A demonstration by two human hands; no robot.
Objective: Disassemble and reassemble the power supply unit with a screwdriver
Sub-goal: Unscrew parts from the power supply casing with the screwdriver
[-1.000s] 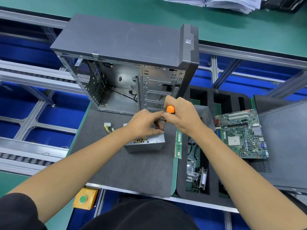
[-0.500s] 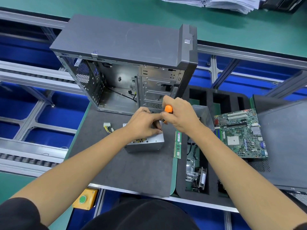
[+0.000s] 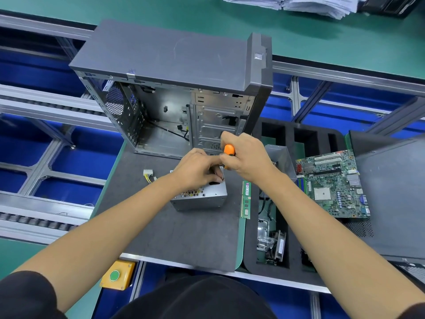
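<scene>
Orange-handled screwdriver (image 3: pixel 229 150) gripped by right hand (image 3: pixel 247 157), left hand (image 3: pixel 195 169) pinching its shaft, no legible writing

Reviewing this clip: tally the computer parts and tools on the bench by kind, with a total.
Computer case: 1
Power supply unit: 1
Motherboard: 1
RAM stick: 1
Cooler fan: 1, in the foam tray
Side panel: 1
Screwdriver: 1, gripped by the right hand; the left hand steadies the unit
Total: 7

1 PSU (image 3: pixel 202 199), 1 screwdriver (image 3: pixel 228 151), 1 PC case (image 3: pixel 174 65) — 1 mobo (image 3: pixel 333 183), 1 RAM stick (image 3: pixel 246 199).
</scene>
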